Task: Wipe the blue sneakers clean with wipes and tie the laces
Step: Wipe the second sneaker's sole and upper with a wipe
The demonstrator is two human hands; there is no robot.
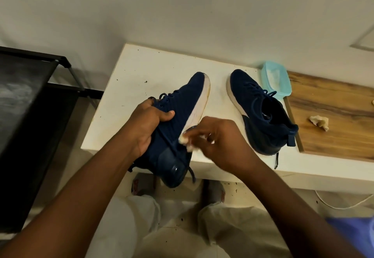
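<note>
My left hand (146, 123) grips a dark blue sneaker (182, 106) around its laced upper, tilting it on its side so the white sole edge faces right. My right hand (219, 142) pinches a crumpled white wipe (186, 141) against the sole's edge near the heel. This shoe's laces hang loose below the heel. The second blue sneaker (261, 108) stands upright on the white table (129, 83) to the right, its laces untied and one end dangling over the front edge.
A light blue wipes container (276, 80) sits behind the second sneaker. A used crumpled wipe (319, 122) lies on the wooden board (334, 104) at right. A black rack (30, 100) stands left of the table. Dark crumbs dot the tabletop.
</note>
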